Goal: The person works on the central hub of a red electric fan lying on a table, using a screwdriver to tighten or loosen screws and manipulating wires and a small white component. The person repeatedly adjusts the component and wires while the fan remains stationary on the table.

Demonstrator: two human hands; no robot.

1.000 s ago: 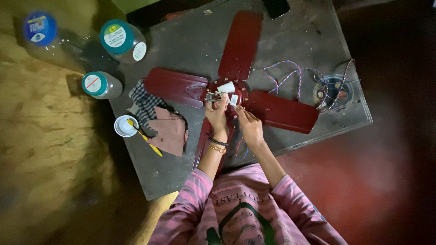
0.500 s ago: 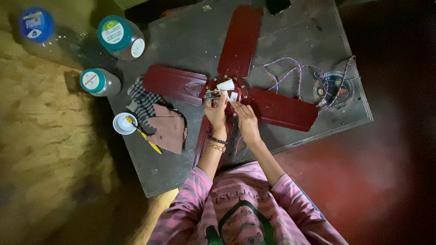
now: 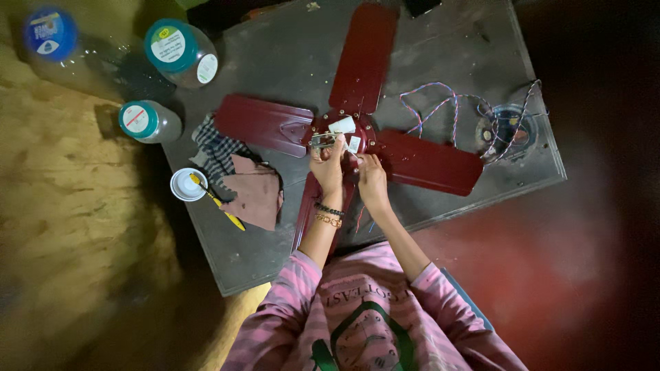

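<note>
A dark red four-bladed ceiling fan (image 3: 426,161) lies flat on a grey table (image 3: 275,254). My left hand (image 3: 328,165) rests on the fan's central hub (image 3: 344,130), its fingers closed by a small metal part there. Just to its right, my right hand (image 3: 372,180) pinches something small at the hub's near edge; what it pinches is too small to tell. Thin coloured wires run from the hub area toward a round motor part (image 3: 507,134) at the table's right end.
Checked and brownish cloths (image 3: 240,182) lie left of the fan. A white lid (image 3: 187,184) with a yellow-handled tool (image 3: 216,203) sits beside them. Two teal-capped jars (image 3: 148,121) (image 3: 180,51) and a blue-capped bottle (image 3: 49,34) stand at the left. Red floor is at the right.
Both hands stay at the hub with only small finger shifts. The view has drifted slightly; nothing on the table moved.
</note>
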